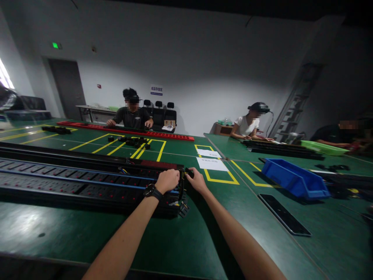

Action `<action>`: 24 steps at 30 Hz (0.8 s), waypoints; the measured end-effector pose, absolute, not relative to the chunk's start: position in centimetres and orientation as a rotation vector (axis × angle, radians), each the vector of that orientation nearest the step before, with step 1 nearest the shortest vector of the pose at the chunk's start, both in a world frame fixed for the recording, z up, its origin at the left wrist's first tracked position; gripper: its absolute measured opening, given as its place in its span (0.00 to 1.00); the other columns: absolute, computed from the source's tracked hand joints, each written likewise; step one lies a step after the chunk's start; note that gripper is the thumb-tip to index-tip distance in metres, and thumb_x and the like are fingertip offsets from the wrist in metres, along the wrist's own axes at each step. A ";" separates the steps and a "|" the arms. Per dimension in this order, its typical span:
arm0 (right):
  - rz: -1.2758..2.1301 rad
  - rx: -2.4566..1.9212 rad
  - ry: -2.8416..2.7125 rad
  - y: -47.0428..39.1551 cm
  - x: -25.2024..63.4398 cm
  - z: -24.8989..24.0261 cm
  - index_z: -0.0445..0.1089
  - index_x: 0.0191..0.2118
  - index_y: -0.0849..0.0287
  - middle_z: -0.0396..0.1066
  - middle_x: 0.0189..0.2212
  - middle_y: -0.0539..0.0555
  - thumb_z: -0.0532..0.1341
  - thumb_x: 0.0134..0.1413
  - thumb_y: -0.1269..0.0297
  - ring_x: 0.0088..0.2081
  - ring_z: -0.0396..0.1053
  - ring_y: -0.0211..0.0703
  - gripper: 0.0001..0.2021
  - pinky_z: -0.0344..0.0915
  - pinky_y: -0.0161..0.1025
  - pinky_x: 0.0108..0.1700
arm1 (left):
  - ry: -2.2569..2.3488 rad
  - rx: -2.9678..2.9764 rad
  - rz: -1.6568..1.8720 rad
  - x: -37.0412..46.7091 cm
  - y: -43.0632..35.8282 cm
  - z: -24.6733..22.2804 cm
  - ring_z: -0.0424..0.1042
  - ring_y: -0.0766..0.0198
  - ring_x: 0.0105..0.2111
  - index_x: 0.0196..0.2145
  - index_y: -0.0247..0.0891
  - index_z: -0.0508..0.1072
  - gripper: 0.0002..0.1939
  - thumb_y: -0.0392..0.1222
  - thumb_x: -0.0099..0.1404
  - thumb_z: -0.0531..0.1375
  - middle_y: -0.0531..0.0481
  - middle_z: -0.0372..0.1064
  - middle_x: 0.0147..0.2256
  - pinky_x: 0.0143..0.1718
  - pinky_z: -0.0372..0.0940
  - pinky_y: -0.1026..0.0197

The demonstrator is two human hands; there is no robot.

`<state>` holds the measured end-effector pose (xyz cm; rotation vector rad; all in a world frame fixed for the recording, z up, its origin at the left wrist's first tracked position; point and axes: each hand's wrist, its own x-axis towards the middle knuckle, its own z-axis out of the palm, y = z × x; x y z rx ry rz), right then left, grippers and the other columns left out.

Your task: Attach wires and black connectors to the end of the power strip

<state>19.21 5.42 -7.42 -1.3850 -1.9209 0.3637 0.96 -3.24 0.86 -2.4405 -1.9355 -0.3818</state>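
Note:
Long black power strips (96, 190) with rows of red-marked sockets lie on the green table (105, 237), reaching from the left edge to the middle. At their right end, my left hand (168, 181), with a black watch on its wrist, is closed over the end part; what its fingers grip is hidden. My right hand (196, 181) is just right of that end, its fingers closed on a small black piece (189, 173). Loose wires and a black connector (184, 209) hang at the near corner of the strip end.
A blue bin (294, 179) and a phone (284, 214) lie to the right. Paper sheets (212, 164) rest beyond my right hand. Black parts (134, 142) and a red rail (175, 136) lie farther back. Several people sit around the tables.

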 end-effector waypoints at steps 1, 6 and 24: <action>0.330 -1.430 -1.922 5.3 19.1 -7.4 0.71 0.49 0.57 0.77 0.38 0.55 0.61 0.59 0.62 0.40 0.74 0.47 0.13 0.65 0.38 0.42 | -1.934 -2.441 -0.379 1.0 -3.2 0.8 0.78 0.52 0.41 0.38 0.42 0.76 0.17 0.41 0.72 0.47 0.43 0.77 0.42 0.44 0.69 0.53; 0.095 -1.498 -1.987 4.5 18.7 -6.6 0.73 0.46 0.56 0.75 0.38 0.57 0.60 0.62 0.65 0.40 0.72 0.46 0.08 0.62 0.37 0.41 | -1.925 -2.437 -0.382 0.9 -3.2 0.8 0.78 0.53 0.41 0.38 0.42 0.76 0.18 0.41 0.72 0.46 0.43 0.77 0.43 0.44 0.69 0.53; 0.252 -1.246 -1.957 4.7 20.2 -7.6 0.68 0.54 0.59 0.76 0.43 0.58 0.60 0.58 0.63 0.42 0.73 0.48 0.18 0.66 0.41 0.45 | -1.916 -2.441 -0.398 0.8 -3.4 0.9 0.78 0.53 0.40 0.37 0.42 0.75 0.17 0.41 0.72 0.46 0.44 0.77 0.42 0.43 0.69 0.53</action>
